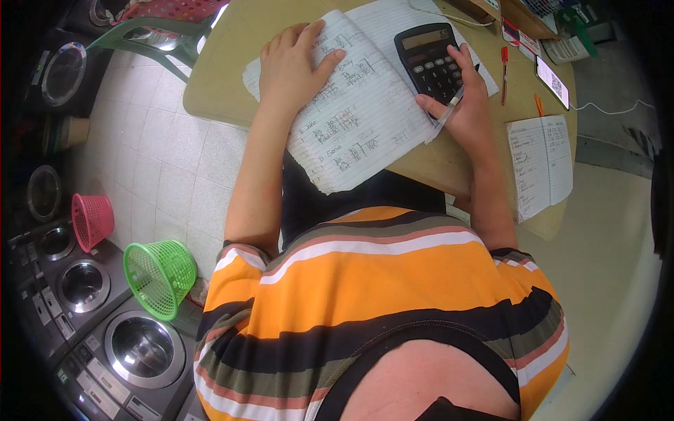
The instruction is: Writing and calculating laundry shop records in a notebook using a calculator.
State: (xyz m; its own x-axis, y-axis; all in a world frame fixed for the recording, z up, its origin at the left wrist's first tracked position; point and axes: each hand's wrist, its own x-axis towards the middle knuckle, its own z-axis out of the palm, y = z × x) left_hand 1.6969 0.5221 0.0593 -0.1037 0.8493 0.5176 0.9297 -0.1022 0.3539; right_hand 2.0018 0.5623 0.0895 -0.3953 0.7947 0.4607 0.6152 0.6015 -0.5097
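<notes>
My left hand [295, 71] rests flat on the handwritten page of a lined notebook [363, 126], thumb spread from the fingers. The notebook's lower corner hangs over the table edge above my lap. A pen [451, 109] with a clear barrel is held in my right hand [466, 105]. That hand is over the lower right part of a black calculator [421, 58], its thumb by the lower left corner and a finger along the right side. Digits show on the calculator's display. The calculator lies on the notebook's other page, and my hand hides some keys.
On the tan table [221, 79] lie a red pen [504, 76], a charging phone [552, 81] and a smaller open notebook [542, 163]. A green plastic chair [137, 34] stands beyond. Pink [92, 221] and green baskets [160, 279] sit by front-loading washing machines [145, 350] at left.
</notes>
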